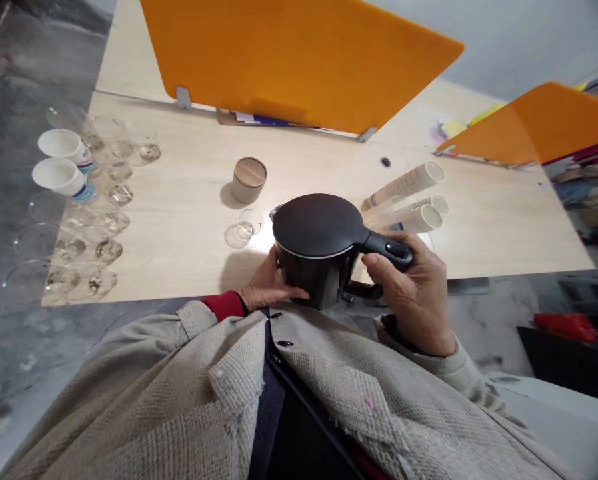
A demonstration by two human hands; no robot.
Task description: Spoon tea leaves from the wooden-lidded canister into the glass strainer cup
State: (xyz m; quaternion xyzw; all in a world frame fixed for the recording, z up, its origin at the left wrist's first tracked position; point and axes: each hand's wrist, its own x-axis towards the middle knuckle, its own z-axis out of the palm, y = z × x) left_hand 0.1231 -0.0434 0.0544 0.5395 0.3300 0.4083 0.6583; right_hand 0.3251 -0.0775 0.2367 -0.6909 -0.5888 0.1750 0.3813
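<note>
Leftmost, along the edge of the wooden desk (189,220), stand rows of clear glasses (96,250), several with a little dark residue at the bottom, and behind them two white paper cups (61,163) lie tipped on their sides with their mouths toward the camera. Further right a small beige canister with a wooden lid (249,179) stands upright, and just in front of it sits a single small clear glass (249,223) beside what looks like a loose clear disc (a lid or saucer, hard to tell).

Next comes the left hand (271,283), red cuff showing under a coarse beige sleeve, its palm and fingers pressed flat against the lower left wall of the black kettle (319,250); it steadies the body rather than wrapping around it. That kettle stands at the near edge of the desk, right in front of the person's chest, lid closed. The right hand (413,293) is wrapped around the kettle's handle, the thumb resting up top near the lid button.

Behind the handle a stack of paper cups (409,190) lies on its side in sleeves, mouths pointing right. Farther back an orange divider panel (299,60) stands across the desk, and a second one (533,127) at the far right.
</note>
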